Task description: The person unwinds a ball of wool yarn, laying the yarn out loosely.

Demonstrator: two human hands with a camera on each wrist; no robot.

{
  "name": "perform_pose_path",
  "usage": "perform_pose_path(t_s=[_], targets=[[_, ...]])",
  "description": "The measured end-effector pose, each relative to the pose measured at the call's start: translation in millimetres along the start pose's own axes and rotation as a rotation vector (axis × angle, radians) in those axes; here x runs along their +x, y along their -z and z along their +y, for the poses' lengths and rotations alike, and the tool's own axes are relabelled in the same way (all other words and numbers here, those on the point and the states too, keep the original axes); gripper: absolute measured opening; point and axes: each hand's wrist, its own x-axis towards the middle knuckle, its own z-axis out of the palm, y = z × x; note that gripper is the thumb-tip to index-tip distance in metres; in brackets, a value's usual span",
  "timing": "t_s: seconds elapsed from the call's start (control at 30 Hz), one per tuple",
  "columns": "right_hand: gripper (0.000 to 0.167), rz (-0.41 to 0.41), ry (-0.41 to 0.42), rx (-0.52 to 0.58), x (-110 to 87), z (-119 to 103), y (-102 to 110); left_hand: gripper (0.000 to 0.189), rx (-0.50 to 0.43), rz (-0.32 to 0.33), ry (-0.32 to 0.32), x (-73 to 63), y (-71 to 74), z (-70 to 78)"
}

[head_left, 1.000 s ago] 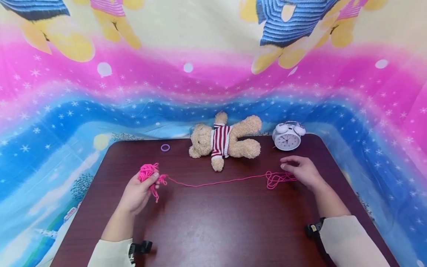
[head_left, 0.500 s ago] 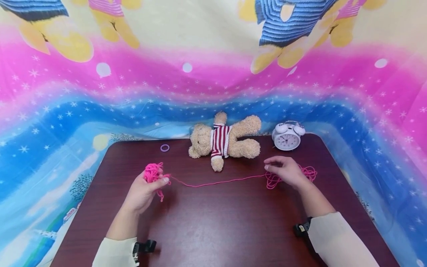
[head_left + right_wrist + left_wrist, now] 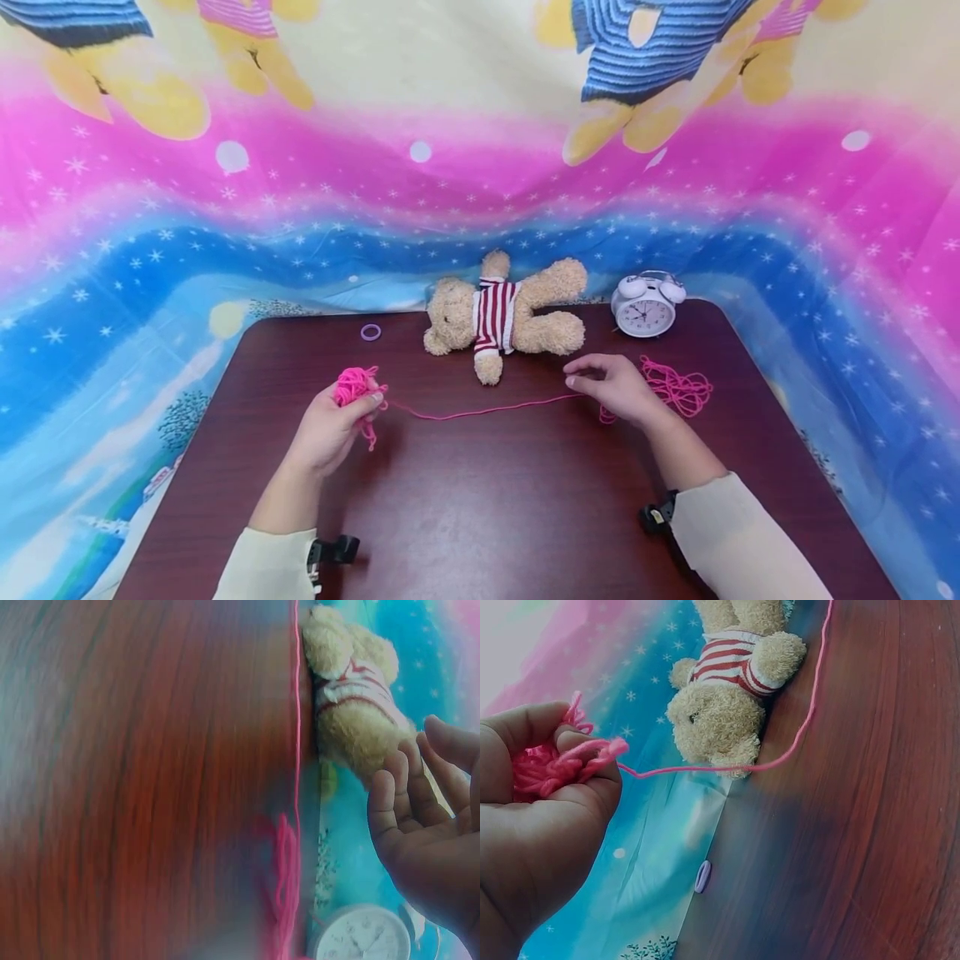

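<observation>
Above the dark reddish-brown wood-grain tabletop (image 3: 480,492), your left hand (image 3: 326,432) grips a tangled bright-pink yarn bundle (image 3: 354,387); your right hand (image 3: 619,388), released, is near loose pink yarn coils (image 3: 684,390).

Near tabletop (image 3: 480,500): bare wood is leaving you passing room.
Pink strand (image 3: 487,411): it is crossing between your left hand (image 3: 326,429) and right hand (image 3: 621,392).
Far edge (image 3: 330,317): teddy bear (image 3: 495,321) and alarm clock (image 3: 645,317) are blocking you, a gap separating them.
</observation>
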Motion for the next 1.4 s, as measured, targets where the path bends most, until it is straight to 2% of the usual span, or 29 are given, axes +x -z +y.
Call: perform_pose_path(t_s=[0.2, 0.33, 0.47, 0.6, 0.9, 1.17, 1.4], targets=[[0.03, -0.033, 0.039, 0.003, 2.6, -9, -22, 0.037, -0.025, -0.021, -0.008, 3.3, -4.1, -2.8], [0.029, -0.058, 0.067, 0.018, 3.1, -18, -36, 0.03, -0.044, -0.038, -0.018, 6.7, -8.9, -5.0], [0.028, -0.075, 0.097, 0.036, 5.2, -24, -51, 0.024, -0.014, -0.044, -0.017, 7.9, -13.7, -4.9], [0.028, -0.095, 0.119, 0.047, 6.5, -30, -65, 0.028, 0.015, -0.049, -0.023, 8.3, -17.9, -3.3], [0.026, -0.143, 0.154, 0.081, 8.5, -43, -90, 0.035, -0.056, -0.09, -0.019, 7.3, -25.4, -2.0], [0.023, -0.193, 0.195, 0.125, 9.9, -53, -114, 0.03, -0.089, -0.125, -0.034, 7.2, -33.1, -3.6], [0.03, -0.214, 0.225, 0.151, 8.9, -70, -132, 0.03, -0.118, -0.157, -0.034, 7.9, -39.3, -4.4]])
